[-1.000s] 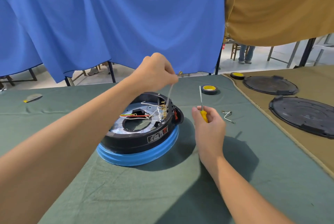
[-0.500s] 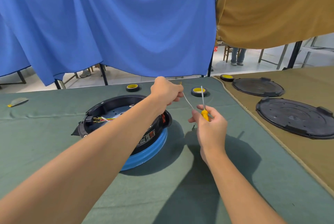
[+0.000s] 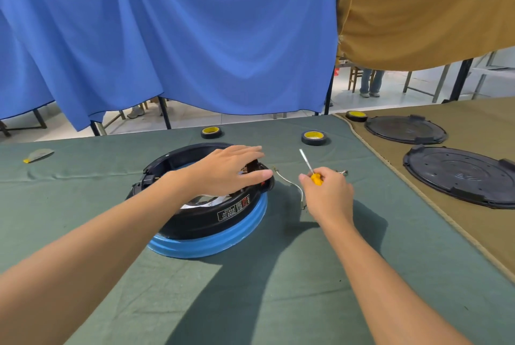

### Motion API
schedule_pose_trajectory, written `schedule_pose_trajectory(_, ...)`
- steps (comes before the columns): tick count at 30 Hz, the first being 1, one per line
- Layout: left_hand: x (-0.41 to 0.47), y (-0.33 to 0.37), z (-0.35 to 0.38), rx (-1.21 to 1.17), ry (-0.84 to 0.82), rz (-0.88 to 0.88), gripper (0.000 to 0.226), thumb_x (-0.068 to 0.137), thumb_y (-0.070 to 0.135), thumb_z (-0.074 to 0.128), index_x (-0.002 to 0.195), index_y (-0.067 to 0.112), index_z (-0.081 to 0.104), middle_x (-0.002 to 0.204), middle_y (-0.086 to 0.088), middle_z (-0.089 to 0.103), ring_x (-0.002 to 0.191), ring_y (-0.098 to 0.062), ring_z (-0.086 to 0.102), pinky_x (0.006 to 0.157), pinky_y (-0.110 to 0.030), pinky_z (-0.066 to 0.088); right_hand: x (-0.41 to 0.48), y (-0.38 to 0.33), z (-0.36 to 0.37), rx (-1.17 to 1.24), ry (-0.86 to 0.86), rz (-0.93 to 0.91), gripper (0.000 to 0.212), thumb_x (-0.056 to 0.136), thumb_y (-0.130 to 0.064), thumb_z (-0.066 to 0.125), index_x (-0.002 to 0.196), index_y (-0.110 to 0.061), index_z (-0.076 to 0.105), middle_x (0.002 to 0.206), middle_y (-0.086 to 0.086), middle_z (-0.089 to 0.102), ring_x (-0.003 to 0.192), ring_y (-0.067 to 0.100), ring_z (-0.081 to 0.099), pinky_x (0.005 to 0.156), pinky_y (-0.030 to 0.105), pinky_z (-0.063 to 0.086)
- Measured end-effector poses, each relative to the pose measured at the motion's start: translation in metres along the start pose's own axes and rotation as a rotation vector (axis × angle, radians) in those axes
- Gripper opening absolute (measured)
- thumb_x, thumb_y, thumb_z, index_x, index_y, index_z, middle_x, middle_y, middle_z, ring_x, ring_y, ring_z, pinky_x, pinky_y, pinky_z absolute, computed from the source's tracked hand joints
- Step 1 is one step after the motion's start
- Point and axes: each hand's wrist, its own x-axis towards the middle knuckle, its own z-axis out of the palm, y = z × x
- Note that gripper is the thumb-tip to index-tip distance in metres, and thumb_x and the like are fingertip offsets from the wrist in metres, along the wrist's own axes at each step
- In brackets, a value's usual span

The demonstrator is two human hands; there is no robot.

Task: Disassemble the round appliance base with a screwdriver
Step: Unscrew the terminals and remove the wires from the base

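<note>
Steady the round appliance base (image 3: 211, 222), mid-tabletop (image 3: 278, 289), under the left hand (image 3: 231, 172) with its straight, released fingers, then tip the screwdriver (image 3: 316, 177) (clenched in the right hand (image 3: 328, 194) alongside) squarely down onto the next screw, clear of the loose wire (image 3: 289, 186) between them and short of the tape roll (image 3: 313, 137).

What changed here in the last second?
The left hand pulled a thin wire out of the round base, carried it rightward and let go; it now lies on the green cloth beside the base, and the hand is back over the base, fingers straight. The right hand still grips the screwdriver.
</note>
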Motion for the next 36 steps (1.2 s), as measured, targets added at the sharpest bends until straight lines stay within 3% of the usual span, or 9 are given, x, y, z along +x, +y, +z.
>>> schedule_pose_trajectory(3,-0.011,-0.02,-0.001,-0.054,-0.118,-0.04,0.094,0.077,0.083,0.018,0.155,0.031,0.007,0.162,0.014,0.004,0.148,-0.006,-0.002,0.119,-0.04,0.0,-0.009,-0.01,-0.007,0.031,0.171,-0.017,0.02,0.094,-0.032,0.056,0.089,-0.013,0.061,0.086,0.009,0.066,0.078,0.023,0.043,0.061,0.033,0.031)
schedule_pose_trajectory(6,-0.006,-0.037,0.0,0.013,-0.096,-0.084,0.088,0.079,0.083,0.011,0.154,0.038,0.006,0.162,0.016,0.001,0.148,-0.006,-0.004,0.118,-0.041,-0.002,-0.035,-0.033,-0.007,0.152,0.068,-0.052,0.036,0.089,-0.04,0.06,0.067,-0.012,0.051,0.061,0.004,0.056,0.072,0.028,0.051,0.057,0.038,0.041)
schedule_pose_trajectory(9,0.005,-0.051,0.004,0.198,0.027,-0.123,0.053,0.102,0.055,0.014,0.153,0.042,0.011,0.163,0.01,0.004,0.149,-0.015,-0.005,0.117,-0.042,0.0,-0.071,-0.059,0.0,0.181,-0.052,-0.052,0.049,0.08,-0.053,0.065,0.056,-0.018,0.04,0.05,-0.005,0.044,0.062,0.021,0.043,0.049,0.034,0.032)
schedule_pose_trajectory(16,0.01,-0.055,0.011,0.17,-0.043,-0.332,0.045,0.1,0.057,0.014,0.137,0.069,-0.009,0.164,0.003,0.003,0.147,-0.039,0.006,0.112,-0.059,0.005,-0.097,-0.081,0.021,0.101,-0.189,0.049,0.036,0.074,-0.054,0.063,0.089,-0.022,0.058,0.085,-0.004,0.065,0.084,0.02,0.05,0.073,0.036,0.05)
schedule_pose_trajectory(21,0.004,-0.056,-0.001,0.318,0.021,-0.318,0.045,0.1,0.056,0.014,0.145,0.059,0.007,0.151,-0.007,0.033,0.128,-0.035,0.036,0.102,-0.05,0.019,-0.08,-0.078,0.015,0.244,-0.246,0.069,0.02,0.065,-0.031,0.067,0.074,-0.015,0.061,0.067,-0.003,0.064,0.069,0.02,0.056,0.055,0.033,0.044)
schedule_pose_trajectory(25,-0.004,-0.06,-0.007,0.322,0.059,-0.239,0.046,0.102,0.052,0.018,0.146,0.044,0.024,0.143,-0.006,0.041,0.13,-0.029,0.034,0.102,-0.048,0.021,-0.059,-0.068,0.002,0.36,-0.434,-0.003,0.027,0.058,-0.023,0.067,0.081,-0.01,0.071,0.069,0.003,0.07,0.064,0.028,0.059,0.06,0.039,0.049)
schedule_pose_trajectory(28,-0.013,-0.061,-0.009,0.206,0.026,-0.117,0.05,0.1,0.058,0.019,0.147,0.044,0.029,0.151,0.008,0.038,0.14,-0.018,0.031,0.108,-0.044,0.023,-0.042,-0.063,-0.005,0.429,-0.595,-0.021,0.015,0.072,-0.003,0.067,0.082,-0.012,0.074,0.052,-0.009,0.057,0.043,0.004,0.045,0.043,0.016,0.035)
schedule_pose_trajectory(30,-0.021,-0.061,-0.011,0.107,-0.013,-0.04,0.052,0.098,0.062,0.02,0.144,0.044,0.036,0.148,0.013,0.044,0.136,-0.016,0.039,0.11,-0.043,0.03,-0.034,-0.062,-0.007,0.444,-0.677,0.011,0.02,0.078,0.0,0.065,0.086,-0.016,0.073,0.046,-0.012,0.045,0.037,0.003,0.03,0.036,0.017,0.021)
schedule_pose_trajectory(36,-0.038,-0.062,-0.006,0.044,0.038,-0.082,0.048,0.095,0.066,0.03,0.135,0.047,0.046,0.134,0.012,0.059,0.121,-0.023,0.053,0.098,-0.044,0.044,-0.024,-0.058,-0.007,0.412,-0.739,0.056,0.027,0.082,-0.004,0.067,0.107,-0.012,0.07,0.063,-0.003,0.056,0.039,0.007,0.026,0.04,0.021,0.018)
